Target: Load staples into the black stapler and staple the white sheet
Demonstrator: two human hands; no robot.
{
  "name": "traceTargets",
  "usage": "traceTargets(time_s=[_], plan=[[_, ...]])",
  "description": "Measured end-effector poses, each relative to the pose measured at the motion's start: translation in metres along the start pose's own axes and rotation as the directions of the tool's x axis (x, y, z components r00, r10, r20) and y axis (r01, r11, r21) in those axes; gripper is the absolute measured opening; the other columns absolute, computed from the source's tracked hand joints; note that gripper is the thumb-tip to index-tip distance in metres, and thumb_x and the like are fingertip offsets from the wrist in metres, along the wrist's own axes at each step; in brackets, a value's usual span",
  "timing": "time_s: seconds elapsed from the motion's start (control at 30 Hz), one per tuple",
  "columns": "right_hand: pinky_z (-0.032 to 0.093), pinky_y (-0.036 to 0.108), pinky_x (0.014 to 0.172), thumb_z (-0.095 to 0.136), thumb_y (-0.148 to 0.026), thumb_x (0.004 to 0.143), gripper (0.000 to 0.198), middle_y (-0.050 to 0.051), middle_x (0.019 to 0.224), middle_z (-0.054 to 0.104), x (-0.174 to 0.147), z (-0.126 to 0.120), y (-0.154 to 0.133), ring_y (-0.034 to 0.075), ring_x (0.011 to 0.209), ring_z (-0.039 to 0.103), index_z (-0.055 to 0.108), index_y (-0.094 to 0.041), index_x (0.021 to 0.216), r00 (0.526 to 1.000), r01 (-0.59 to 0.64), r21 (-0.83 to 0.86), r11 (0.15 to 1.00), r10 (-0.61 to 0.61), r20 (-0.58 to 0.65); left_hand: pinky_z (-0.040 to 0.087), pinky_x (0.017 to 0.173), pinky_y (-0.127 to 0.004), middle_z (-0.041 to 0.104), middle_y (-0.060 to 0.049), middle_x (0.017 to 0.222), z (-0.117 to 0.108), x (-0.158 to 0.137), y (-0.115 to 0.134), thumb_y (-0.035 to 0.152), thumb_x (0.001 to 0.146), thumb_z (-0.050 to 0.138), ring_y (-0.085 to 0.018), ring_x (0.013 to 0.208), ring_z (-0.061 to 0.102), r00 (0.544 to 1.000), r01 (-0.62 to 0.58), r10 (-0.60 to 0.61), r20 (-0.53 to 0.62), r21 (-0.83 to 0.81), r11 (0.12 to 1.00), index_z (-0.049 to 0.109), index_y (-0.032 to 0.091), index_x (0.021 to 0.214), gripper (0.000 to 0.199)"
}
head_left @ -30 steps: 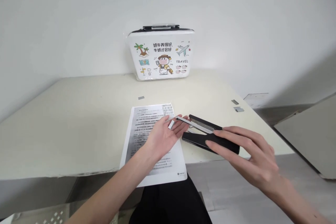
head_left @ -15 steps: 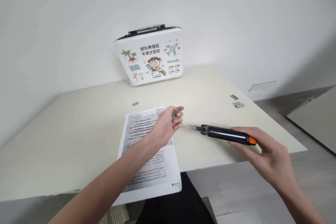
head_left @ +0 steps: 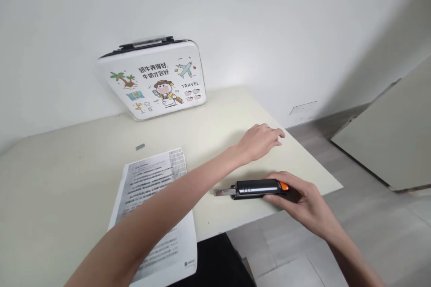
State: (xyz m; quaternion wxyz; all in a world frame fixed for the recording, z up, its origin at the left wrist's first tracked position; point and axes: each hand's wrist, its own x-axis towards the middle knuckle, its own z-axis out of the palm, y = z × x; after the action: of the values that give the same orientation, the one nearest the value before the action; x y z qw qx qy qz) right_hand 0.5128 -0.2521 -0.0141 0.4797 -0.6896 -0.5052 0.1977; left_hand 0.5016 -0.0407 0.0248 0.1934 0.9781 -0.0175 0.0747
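Observation:
My right hand (head_left: 299, 197) grips the rear end of a black stapler (head_left: 257, 188) with an orange tab, low over the table's front right. A metal rail (head_left: 222, 192) sticks out of the stapler's left end. My left hand (head_left: 261, 141) is stretched across to the table's right side, fingers bent downward and close together. What its fingertips hold is mostly hidden; only a trace of grey shows there. Under my left forearm lies a printed booklet (head_left: 151, 170), its lower end past the table edge. Behind it rests a short grey staple strip (head_left: 140, 146).
A white case (head_left: 151, 78) with cartoon prints and a black handle stands against the wall at the back of the table (head_left: 67, 179). Beyond the right edge are a grey floor (head_left: 323, 143) and a pale panel (head_left: 387, 139).
My left hand has moved right from above the booklet, where it held a grey staple strip. It now covers the spot of the right-hand strips. The stapler is lower and more level; the view has turned right.

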Motion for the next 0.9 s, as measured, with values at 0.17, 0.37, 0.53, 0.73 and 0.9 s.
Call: traceTargets(time_s=[0.17, 0.37, 0.53, 0.73, 0.9], plan=[[0.060, 0.035, 0.086, 0.075, -0.048, 0.093, 0.029, 0.007, 0.112, 0.077, -0.001, 0.001, 0.001, 0.027, 0.103, 0.072, 0.074, -0.028, 0.114, 1.000, -0.005, 0.012, 1.000, 0.005, -0.019, 0.038, 0.114, -0.045, 0.066, -0.015, 0.141, -0.019, -0.017, 0.002, 0.043, 0.103, 0.065, -0.032, 0.138, 0.051, 0.998, 0.024, -0.023, -0.064, 0.006, 1.000, 0.060, 0.016, 0.140, 0.046], [0.062, 0.036, 0.088, 0.077, -0.050, 0.090, 0.031, 0.006, 0.114, 0.079, -0.001, 0.006, 0.002, 0.028, 0.105, 0.074, 0.076, -0.027, 0.112, 0.998, -0.019, 0.000, 1.000, 0.019, -0.065, 0.048, 0.101, -0.039, 0.077, -0.006, 0.114, -0.064, -0.128, -0.017, 0.039, 0.106, 0.055, -0.024, 0.107, 0.068, 0.956, 0.242, -0.262, -0.132, -0.148, 0.959, 0.073, 0.022, 0.108, 0.025], [0.061, 0.038, 0.089, 0.079, -0.050, 0.088, 0.033, 0.007, 0.114, 0.078, 0.003, 0.018, -0.004, 0.030, 0.106, 0.073, 0.076, -0.026, 0.110, 0.993, -0.038, 0.017, 0.999, 0.040, -0.111, 0.049, 0.076, -0.033, 0.077, -0.003, 0.097, -0.071, -0.220, -0.012, 0.045, 0.106, 0.051, -0.019, 0.079, 0.065, 0.886, 0.429, -0.459, -0.070, -0.252, 0.867, 0.075, 0.023, 0.099, 0.033], [0.058, 0.041, 0.097, 0.083, -0.050, 0.084, 0.039, 0.006, 0.118, 0.078, 0.016, 0.040, -0.027, 0.031, 0.112, 0.071, 0.077, -0.027, 0.115, 0.983, -0.096, 0.148, 0.984, 0.117, -0.139, 0.047, 0.071, -0.032, 0.071, -0.002, 0.088, -0.076, -0.265, -0.003, 0.048, 0.106, 0.049, -0.017, 0.077, 0.062, 0.868, 0.411, -0.497, -0.009, -0.550, 0.727, 0.075, 0.025, 0.097, 0.036], [0.059, 0.041, 0.093, 0.085, -0.049, 0.082, 0.040, 0.007, 0.116, 0.078, 0.034, 0.053, -0.046, 0.031, 0.110, 0.071, 0.077, -0.026, 0.114, 0.992, -0.099, 0.232, 0.968, 0.115, -0.057, 0.046, 0.071, -0.033, 0.070, -0.002, 0.088, -0.081, -0.280, -0.014, 0.045, 0.102, 0.058, -0.016, 0.075, 0.059, 0.880, 0.301, -0.469, -0.073, -0.678, 0.670, 0.075, 0.025, 0.093, 0.027]])
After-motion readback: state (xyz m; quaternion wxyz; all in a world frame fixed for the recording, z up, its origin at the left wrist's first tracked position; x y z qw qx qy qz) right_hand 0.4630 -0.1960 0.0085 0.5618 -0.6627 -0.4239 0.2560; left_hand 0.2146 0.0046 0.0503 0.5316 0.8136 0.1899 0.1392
